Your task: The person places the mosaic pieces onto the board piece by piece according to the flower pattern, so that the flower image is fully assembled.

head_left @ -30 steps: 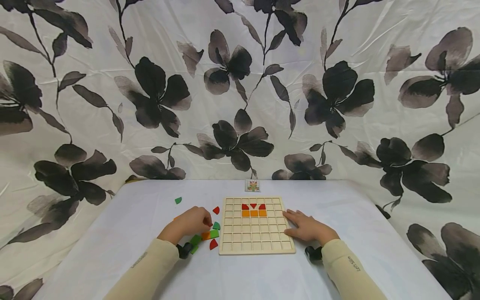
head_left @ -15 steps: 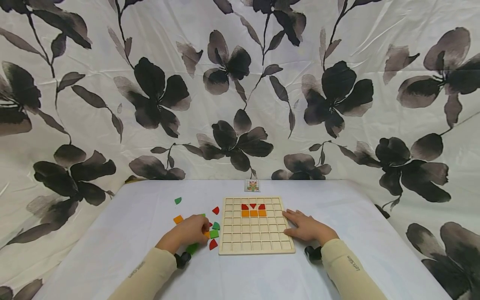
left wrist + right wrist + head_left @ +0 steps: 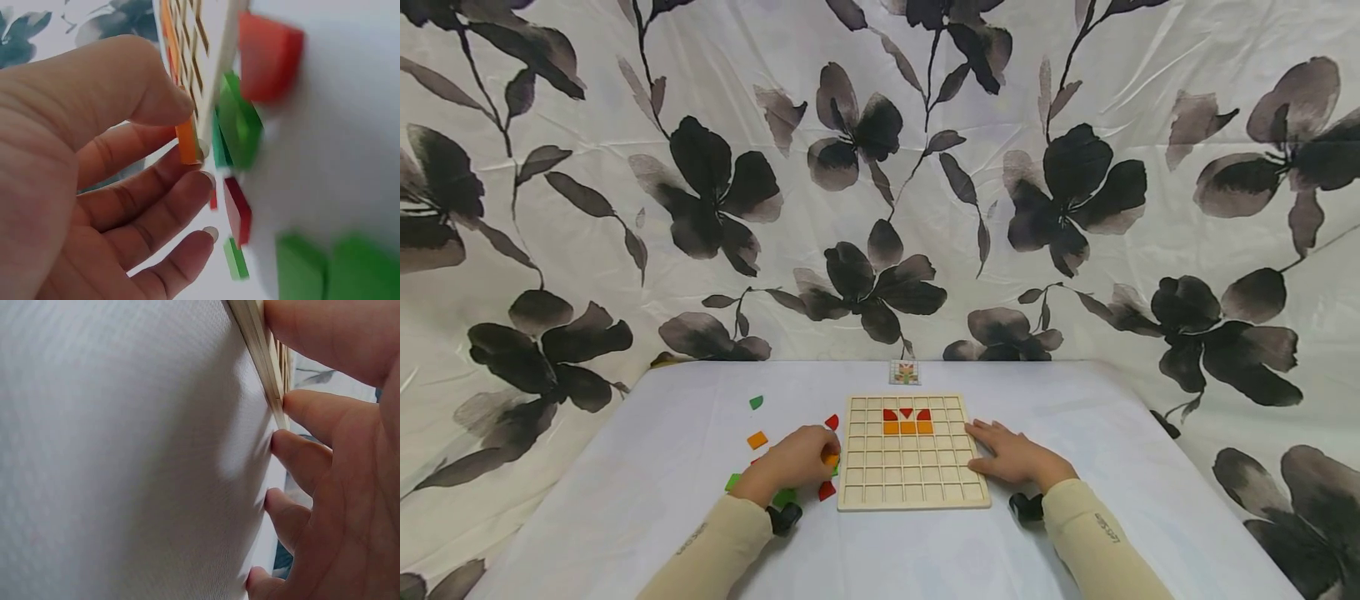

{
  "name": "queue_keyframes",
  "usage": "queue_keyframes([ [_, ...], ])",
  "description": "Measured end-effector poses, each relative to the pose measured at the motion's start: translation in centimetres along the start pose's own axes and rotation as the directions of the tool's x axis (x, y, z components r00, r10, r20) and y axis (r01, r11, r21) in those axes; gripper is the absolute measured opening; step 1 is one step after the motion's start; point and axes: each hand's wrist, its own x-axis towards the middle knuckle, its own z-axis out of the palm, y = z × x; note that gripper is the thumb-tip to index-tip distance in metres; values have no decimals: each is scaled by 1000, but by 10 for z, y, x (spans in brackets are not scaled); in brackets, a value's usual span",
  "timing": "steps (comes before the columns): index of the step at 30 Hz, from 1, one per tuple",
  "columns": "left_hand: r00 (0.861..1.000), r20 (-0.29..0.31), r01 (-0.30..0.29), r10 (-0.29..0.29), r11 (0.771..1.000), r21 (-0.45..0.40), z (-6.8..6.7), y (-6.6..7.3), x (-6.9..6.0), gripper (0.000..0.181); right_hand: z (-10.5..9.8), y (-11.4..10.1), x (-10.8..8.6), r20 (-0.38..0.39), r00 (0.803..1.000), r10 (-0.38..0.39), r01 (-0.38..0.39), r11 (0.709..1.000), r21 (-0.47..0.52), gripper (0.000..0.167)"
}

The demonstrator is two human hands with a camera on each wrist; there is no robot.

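My left hand (image 3: pixel 796 460) pinches an orange tile (image 3: pixel 186 140) between thumb and fingers, just left of the wooden grid board (image 3: pixel 913 485). Three orange squares (image 3: pixel 907 427) sit side by side in the board's upper rows, with three red pieces (image 3: pixel 907 413) in the row above them. Below the left hand, in its wrist view, lie a red rounded piece (image 3: pixel 270 57) and a green tile (image 3: pixel 239 122). My right hand (image 3: pixel 1017 455) rests at the board's right edge, fingers spread; in the right wrist view its thumb and index finger touch the board's rim (image 3: pixel 257 353).
Left of the board, loose pieces lie on the white cloth: an orange tile (image 3: pixel 757 439), a green rounded piece (image 3: pixel 756 402), green tiles (image 3: pixel 785 497) and red wedges (image 3: pixel 827 490). A small patterned card (image 3: pixel 905 372) lies beyond the board. Floral fabric hangs behind the table.
The left hand has picked up an orange tile from among the loose pieces and moved right, toward the board. My right hand stays where it was.
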Motion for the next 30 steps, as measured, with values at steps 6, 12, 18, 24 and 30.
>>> queue_keyframes([
  [6, 999, 0, -40, 40, 999, -6, 6, 18, 16, 28, 1, 2, 0, -1, 1000, -3, 3, 1000, -2, 71],
  [12, 992, -35, -121, 122, 992, 25, 12, 34, 30, 23, 1, 3, 1, -3, 1000, -7, 7, 1000, -7, 72],
  [18, 990, -50, -131, 134, 990, 43, 21, 51, 43, 23, 2, 3, 2, -1, 1000, -6, 6, 1000, 3, 72],
  [24, 992, -64, -107, 109, 994, 38, 28, 66, 55, 25, 1, 2, 1, 1, 1000, -5, 5, 1000, 4, 71],
  [30, 986, -98, -129, 135, 989, 69, 35, 73, 65, 24, 0, 1, 0, -5, 1000, -11, 11, 1000, 3, 70],
])
